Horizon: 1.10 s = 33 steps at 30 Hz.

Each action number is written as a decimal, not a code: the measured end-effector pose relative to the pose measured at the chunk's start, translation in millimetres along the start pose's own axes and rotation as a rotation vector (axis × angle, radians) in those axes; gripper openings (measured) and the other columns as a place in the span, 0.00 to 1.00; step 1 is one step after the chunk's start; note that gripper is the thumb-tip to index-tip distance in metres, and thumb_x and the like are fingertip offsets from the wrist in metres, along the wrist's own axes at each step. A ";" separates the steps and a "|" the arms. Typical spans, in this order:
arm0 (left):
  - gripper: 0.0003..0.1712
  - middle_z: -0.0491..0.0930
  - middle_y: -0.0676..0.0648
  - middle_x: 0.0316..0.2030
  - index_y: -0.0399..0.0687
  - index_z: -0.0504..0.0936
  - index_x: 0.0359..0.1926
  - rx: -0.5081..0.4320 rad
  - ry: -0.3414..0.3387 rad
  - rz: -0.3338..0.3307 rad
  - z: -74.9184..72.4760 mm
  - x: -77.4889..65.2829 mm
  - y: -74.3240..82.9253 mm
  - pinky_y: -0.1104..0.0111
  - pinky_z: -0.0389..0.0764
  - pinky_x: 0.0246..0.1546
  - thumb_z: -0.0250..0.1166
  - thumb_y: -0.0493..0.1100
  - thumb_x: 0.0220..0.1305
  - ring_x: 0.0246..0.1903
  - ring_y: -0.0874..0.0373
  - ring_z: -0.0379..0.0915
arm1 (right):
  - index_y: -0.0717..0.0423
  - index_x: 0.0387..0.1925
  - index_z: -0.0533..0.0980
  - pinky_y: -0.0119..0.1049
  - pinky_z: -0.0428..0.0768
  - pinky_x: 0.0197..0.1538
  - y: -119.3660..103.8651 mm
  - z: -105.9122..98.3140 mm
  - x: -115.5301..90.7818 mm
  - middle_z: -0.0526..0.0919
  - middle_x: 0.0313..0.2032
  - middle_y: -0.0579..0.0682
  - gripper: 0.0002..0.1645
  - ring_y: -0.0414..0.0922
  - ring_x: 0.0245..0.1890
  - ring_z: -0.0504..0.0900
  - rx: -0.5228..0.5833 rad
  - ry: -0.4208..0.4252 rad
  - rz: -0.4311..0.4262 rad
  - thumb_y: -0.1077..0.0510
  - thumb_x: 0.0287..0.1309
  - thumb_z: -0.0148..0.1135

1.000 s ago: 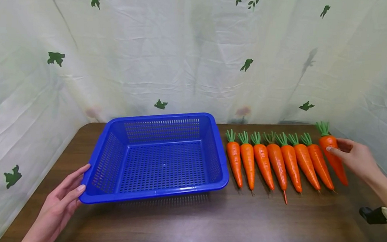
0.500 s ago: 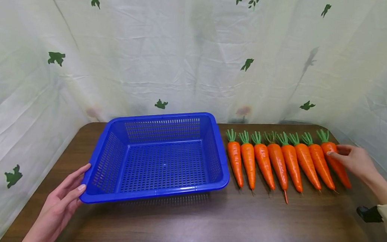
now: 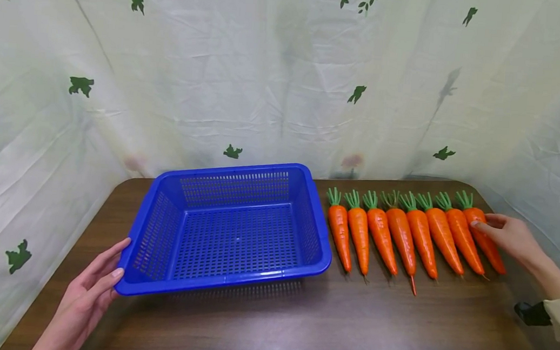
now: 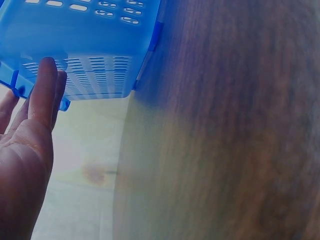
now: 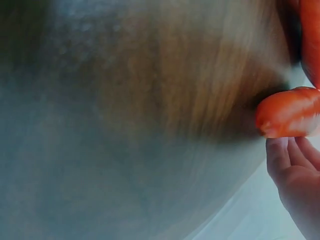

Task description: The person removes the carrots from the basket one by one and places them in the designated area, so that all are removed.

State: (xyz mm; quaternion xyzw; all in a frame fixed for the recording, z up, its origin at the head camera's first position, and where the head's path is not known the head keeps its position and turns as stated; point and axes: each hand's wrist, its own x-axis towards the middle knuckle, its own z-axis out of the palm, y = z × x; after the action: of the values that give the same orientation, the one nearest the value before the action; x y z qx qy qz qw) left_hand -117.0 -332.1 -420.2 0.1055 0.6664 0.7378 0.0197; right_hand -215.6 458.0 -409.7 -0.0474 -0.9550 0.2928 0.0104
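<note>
In the head view, my left hand (image 3: 84, 291) touches the left side of a blue plastic basket (image 3: 224, 279) near its front corner, thumb and index fingertips right at the rim. The left wrist view shows its straight fingers (image 4: 44, 92) against the basket's perforated outer wall (image 4: 100, 40). My right hand (image 3: 514, 237) holds an orange carrot (image 3: 488, 246) with green stems, thumb on top and fingers at its right side. This carrot lies at the right end of a slanted row. In the right wrist view the carrot's tip (image 5: 285, 112) shows above the fingers.
Several other carrots (image 3: 402, 238) lie side by side between the basket and the held one, stems toward the back. Brown wooden table (image 3: 323, 330) spreads in front. A pale curtain (image 3: 194, 82) with green leaf prints hangs behind and at both sides.
The right hand has lowered the carrot from above the table down beside the row, moving slightly toward the front. The left hand and basket have stayed in place.
</note>
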 end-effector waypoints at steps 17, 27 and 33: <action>0.30 0.67 0.57 0.64 0.49 0.55 0.76 0.005 0.004 -0.013 -0.4 0.4 -0.2 0.66 0.80 0.48 0.44 0.32 0.77 0.57 0.62 0.74 | 0.86 0.58 0.61 0.62 0.72 0.47 2.8 1.5 -2.4 0.64 0.55 0.83 0.44 0.74 0.51 0.68 -0.003 0.033 0.000 0.44 0.68 0.55; 0.30 0.67 0.56 0.65 0.48 0.55 0.76 -0.007 0.002 -0.006 0.0 0.4 -0.2 0.66 0.80 0.49 0.44 0.32 0.77 0.58 0.62 0.73 | 0.84 0.61 0.58 0.66 0.69 0.51 1.2 1.7 0.9 0.62 0.57 0.83 0.46 0.74 0.53 0.66 0.012 -0.019 0.014 0.42 0.69 0.53; 0.30 0.66 0.56 0.65 0.49 0.55 0.76 -0.001 0.004 -0.014 0.3 0.9 -0.5 0.65 0.81 0.47 0.44 0.32 0.77 0.58 0.62 0.73 | 0.83 0.63 0.56 0.53 0.78 0.46 1.6 -0.2 -3.4 0.61 0.59 0.83 0.47 0.75 0.55 0.65 0.033 -0.037 0.028 0.41 0.69 0.53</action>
State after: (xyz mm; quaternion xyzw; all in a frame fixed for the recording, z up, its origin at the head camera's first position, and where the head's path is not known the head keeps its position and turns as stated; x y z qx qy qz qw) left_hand -117.8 -331.6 -420.5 0.0993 0.6669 0.7382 0.0236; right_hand -212.1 459.0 -410.3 -0.0551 -0.9493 0.3092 -0.0105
